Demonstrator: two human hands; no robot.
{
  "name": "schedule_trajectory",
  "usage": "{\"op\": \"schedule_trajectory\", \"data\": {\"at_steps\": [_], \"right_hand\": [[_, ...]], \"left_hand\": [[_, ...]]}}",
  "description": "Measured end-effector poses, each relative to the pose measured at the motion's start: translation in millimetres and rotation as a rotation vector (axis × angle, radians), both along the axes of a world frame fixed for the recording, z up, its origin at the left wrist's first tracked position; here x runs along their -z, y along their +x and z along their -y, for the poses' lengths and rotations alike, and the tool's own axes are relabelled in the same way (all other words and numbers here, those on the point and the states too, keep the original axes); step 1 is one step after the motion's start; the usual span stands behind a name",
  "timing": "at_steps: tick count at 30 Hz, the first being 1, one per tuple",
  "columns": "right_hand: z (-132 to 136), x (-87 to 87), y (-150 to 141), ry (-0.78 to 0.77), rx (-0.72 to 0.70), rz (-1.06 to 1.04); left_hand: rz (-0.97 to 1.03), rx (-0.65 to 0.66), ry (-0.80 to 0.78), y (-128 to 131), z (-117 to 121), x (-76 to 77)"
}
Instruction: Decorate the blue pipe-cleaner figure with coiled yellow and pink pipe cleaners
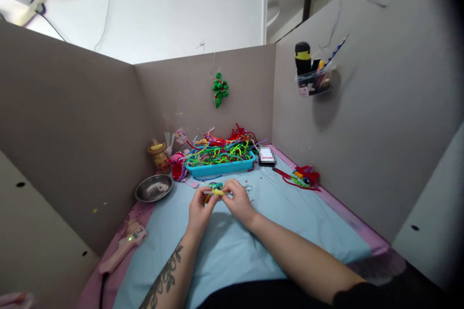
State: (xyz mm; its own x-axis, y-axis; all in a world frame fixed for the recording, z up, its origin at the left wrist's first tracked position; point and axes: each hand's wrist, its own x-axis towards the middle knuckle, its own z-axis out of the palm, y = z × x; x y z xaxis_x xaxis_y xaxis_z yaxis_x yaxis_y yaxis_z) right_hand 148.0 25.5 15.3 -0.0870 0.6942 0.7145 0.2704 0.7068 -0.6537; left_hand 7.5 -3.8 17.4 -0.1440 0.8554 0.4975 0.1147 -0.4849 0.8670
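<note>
Between both hands is a small pipe-cleaner craft point(218, 191), yellow at the front with teal above. A pale thin strip sticks out from it on the left; I cannot make out what it is. The fingers of my left hand point(201, 206) are closed on the craft's left side. My right hand point(239, 203) pinches it from the right, with fingertips covering part of it. Just beyond my right hand lie small scissors point(248, 188), partly hidden by it. Behind the hands, a blue tray point(221, 169) is heaped with many-coloured pipe cleaners point(223, 150).
A metal bowl point(145, 192) with small white pieces stands left. Nearer lies a corded pink glue gun point(123, 250), its light green. A yellow jar point(158, 154) stands behind the bowl. Right are a phone-like device point(267, 155) and a colourful pipe-cleaner figure point(304, 177). Grey panels point(203, 87) enclose the table.
</note>
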Motion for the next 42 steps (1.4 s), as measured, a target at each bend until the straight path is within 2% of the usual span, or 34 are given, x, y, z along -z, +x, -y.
{"op": "schedule_trajectory", "data": {"at_steps": [5, 16, 23, 28, 32, 36, 42], "right_hand": [[0.0, 0.0, -0.5, 0.016, -0.029, -0.012], [0.6, -1.7, 1.3, 0.033, -0.067, 0.013], [0.7, 0.2, -1.8, -0.011, -0.052, 0.067], [3.9, -0.3, -3.7, -0.067, -0.137, 0.15], [2.9, 0.1, -2.5, -0.053, -0.192, 0.219], [1.4, -0.1, -1.5, -0.033, -0.174, 0.252], [5.5, -6.8, 0.1, -0.039, -0.098, 0.181]], "left_hand": [[-0.032, -0.02, -0.037, -1.0, -0.5, -1.8], [-0.156, -0.016, 0.013, -3.2, 3.0, -6.1], [-0.171, -0.039, 0.002, -2.7, 2.3, -6.1], [-0.161, -0.049, -0.008, -5.0, -0.2, -2.5], [-0.171, -0.07, 0.024, -6.9, -2.1, 0.1], [-0.193, -0.085, 0.062, -7.0, -2.8, 1.4], [-0.148, -0.059, -0.021, -4.6, -1.5, 2.3]]}}
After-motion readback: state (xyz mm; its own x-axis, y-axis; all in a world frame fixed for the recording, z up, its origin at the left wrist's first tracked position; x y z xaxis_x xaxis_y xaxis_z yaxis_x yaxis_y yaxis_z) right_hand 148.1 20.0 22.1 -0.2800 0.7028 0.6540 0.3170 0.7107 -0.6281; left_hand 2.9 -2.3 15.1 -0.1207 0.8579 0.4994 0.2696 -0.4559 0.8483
